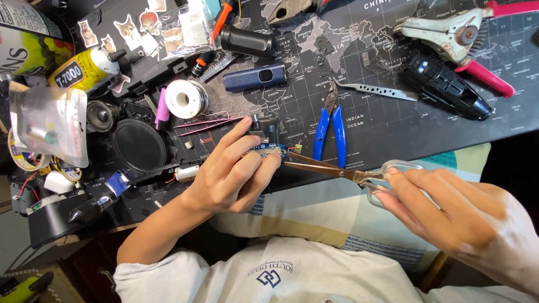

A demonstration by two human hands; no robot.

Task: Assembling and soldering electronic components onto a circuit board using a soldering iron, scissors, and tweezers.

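Over a cluttered tabletop (393, 129), the left hand (233, 174) pinched a small circuit board (268, 150) — the right hand (449, 207) gripped scissors (337, 170), whose tips needed steady aiming at it.

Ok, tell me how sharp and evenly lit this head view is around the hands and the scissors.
Head view: the left hand and the small circuit board it pinches are sharp; the right hand on the scissors is soft and washed out toward the lower right corner; glare streaks the clear plastic bag at left; straight edges bow slightly near the frame's edges.
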